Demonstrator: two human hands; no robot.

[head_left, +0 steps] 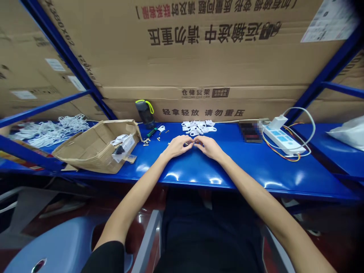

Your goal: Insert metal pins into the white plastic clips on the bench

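My left hand [179, 146] and my right hand [208, 147] meet over the middle of the blue tabletop [256, 167]. Both have curled fingers, their tips pinched close together around something too small and too hidden to name. Just beyond them lies a loose pile of small white plastic pieces [199, 127]. To the left of my left hand are several tiny brass-coloured pieces [146, 142]. Near those lie a green-handled tool [152, 132] and a single white piece [161, 128].
An open cardboard box [85, 146] with bagged parts stands left, white cords [54, 131] heaped beyond it. A dark bottle [145, 113] stands at the back. On the right are a partly blurred dark object [249, 132] and a white power strip [281, 140] with looping cables.
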